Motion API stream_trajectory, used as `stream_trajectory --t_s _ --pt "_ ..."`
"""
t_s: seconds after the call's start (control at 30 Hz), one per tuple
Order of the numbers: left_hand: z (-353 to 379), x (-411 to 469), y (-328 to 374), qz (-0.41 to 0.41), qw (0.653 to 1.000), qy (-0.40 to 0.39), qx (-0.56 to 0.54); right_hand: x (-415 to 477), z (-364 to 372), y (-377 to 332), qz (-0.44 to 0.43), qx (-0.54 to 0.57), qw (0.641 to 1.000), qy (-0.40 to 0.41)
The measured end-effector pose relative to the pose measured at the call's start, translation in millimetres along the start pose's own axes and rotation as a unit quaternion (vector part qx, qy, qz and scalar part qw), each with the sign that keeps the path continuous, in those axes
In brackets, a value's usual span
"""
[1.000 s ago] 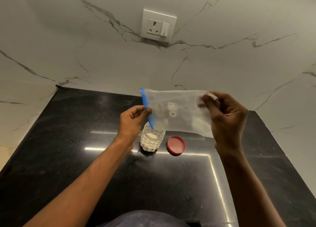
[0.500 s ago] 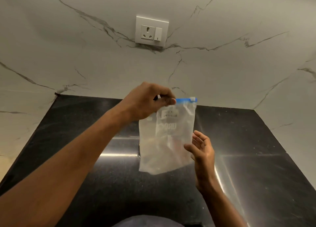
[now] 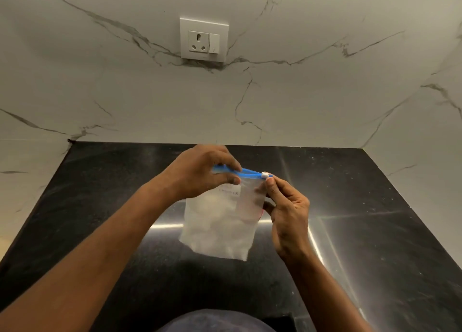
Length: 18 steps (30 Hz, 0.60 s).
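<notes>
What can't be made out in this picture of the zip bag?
Head view:
Print on the zip bag: blurred.
Blue zip strip, left end: under the left hand.
Red thing behind the bag, beside the right hand: only a sliver shows.
Dark shape: cut off by the bottom edge.

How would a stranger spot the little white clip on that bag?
Find the black polished stone counter under the white marble wall. Over it, the left hand and right hand hold a clear plastic bag topped by a blue zip strip. The small white slider sits at that strip's right end, the only white piece on the blue.
</notes>
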<state>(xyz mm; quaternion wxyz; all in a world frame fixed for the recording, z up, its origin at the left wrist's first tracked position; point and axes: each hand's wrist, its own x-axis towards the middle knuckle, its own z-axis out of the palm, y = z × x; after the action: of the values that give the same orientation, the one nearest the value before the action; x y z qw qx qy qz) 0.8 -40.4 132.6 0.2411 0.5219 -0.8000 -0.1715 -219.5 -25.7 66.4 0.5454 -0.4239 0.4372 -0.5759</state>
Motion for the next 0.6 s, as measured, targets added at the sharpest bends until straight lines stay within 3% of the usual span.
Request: stream_trajectory --t_s 0.2,0.6 --pt "21.8 2.7 22.2 0.040 0.998 0.025 0.039 -3.4 5.4 -5.3 0.007 0.020 0.999 -0.033" --pt "13.0 4.0 27.2 -0.013 1.000 -0.003 -0.010 -7.0 5.5 -1.2 0.020 0.006 1.000 -0.012"
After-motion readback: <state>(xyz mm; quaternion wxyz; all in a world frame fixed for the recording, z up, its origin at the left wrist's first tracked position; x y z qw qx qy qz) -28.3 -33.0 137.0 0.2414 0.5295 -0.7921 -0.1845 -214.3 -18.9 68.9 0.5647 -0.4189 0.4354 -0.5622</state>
